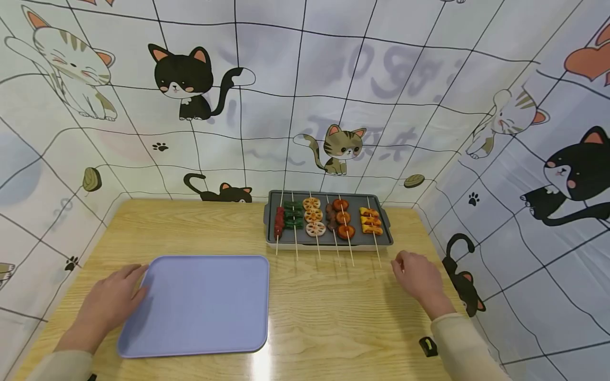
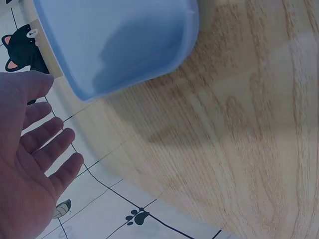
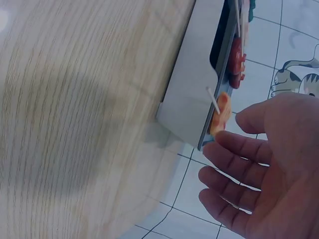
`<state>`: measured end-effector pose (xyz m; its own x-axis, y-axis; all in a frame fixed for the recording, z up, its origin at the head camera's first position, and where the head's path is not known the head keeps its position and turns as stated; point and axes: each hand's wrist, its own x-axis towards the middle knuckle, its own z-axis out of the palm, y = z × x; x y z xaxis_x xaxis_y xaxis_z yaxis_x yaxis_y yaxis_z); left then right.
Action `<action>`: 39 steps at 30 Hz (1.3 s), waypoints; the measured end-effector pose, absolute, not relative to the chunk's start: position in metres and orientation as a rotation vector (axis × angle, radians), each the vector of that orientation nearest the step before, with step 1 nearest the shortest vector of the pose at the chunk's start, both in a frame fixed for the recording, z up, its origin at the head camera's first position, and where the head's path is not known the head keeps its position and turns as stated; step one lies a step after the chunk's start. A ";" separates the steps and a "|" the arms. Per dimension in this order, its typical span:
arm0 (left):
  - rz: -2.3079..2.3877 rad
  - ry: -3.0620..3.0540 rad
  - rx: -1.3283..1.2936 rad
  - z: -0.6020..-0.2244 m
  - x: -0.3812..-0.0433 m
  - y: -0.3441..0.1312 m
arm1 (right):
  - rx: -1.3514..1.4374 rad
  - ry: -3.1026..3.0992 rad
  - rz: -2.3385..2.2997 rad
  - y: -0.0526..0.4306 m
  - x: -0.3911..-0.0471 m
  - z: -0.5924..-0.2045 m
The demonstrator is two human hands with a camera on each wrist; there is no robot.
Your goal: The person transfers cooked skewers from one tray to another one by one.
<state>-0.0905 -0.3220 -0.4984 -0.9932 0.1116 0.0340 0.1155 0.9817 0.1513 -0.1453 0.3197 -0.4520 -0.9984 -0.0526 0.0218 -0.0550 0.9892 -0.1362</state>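
Note:
A lavender tray (image 1: 205,307) lies on the left of the table. At its left edge is my left hand (image 1: 107,301), fingers loosely extended and holding nothing; the left wrist view shows this hand (image 2: 35,149) beside the tray's wall (image 2: 127,87). My right hand (image 1: 419,278) hovers just off the front right corner of a grey grill plate (image 1: 354,211), with nothing in its loosely bent fingers. In the right wrist view, its fingers (image 3: 234,167) are near the yellow skewer (image 3: 221,114) at the plate's end.
Across the grill plate lie skewers: red pieces (image 1: 279,222), green pieces (image 1: 293,214), lotus root slices (image 1: 313,215), brown meat (image 1: 331,217), round orange-brown pieces (image 1: 345,231) and yellow pieces (image 1: 371,221). Sticks overhang its front. Cat-print curtains (image 1: 267,132) enclose the wooden table (image 1: 333,312).

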 end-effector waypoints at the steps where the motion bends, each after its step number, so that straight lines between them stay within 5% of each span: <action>1: -0.239 -3.109 -0.174 -0.498 -0.090 -0.322 | 0.074 -3.129 0.223 0.318 -0.145 -0.451; 39: -0.329 -3.198 -0.021 -0.518 -0.086 -0.323 | 0.820 -3.155 0.545 0.227 -0.120 -0.500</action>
<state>-0.0864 -0.3227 -0.5181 -0.9972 0.0204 -0.0721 0.0053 0.9790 0.2040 -0.1198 0.2274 -0.5000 -0.8646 -0.4971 -0.0737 -0.4435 0.8237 -0.3532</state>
